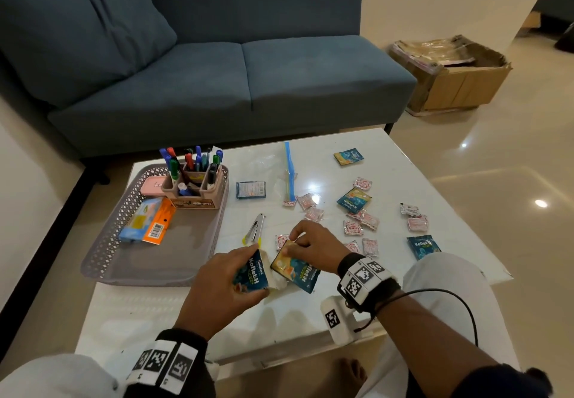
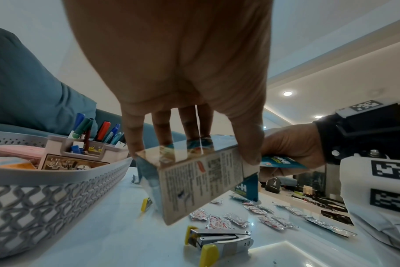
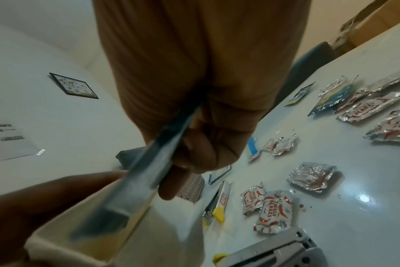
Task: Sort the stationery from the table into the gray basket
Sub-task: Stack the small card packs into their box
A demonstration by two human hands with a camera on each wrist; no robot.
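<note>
Head view: left hand point(image 1: 217, 285) grips Koflet box point(image 1: 252, 273), right hand point(image 1: 310, 242) pinches sachet point(image 1: 296, 268); risk: non-stationery lands in gray basket point(image 1: 102, 242), stapler point(image 1: 257, 226) overlooked.

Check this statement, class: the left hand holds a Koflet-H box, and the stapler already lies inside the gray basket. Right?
Not quite. The left hand does hold the Koflet-H box, but the stapler lies on the table, beside the gray basket, as the head view shows.

Gray lattice-patterned basket point(image 1: 102, 242), blue sofa point(image 1: 217, 71), silver-and-red chilli sachets point(image 1: 369, 220), yellow-tipped silver stapler point(image 1: 256, 230).
</note>
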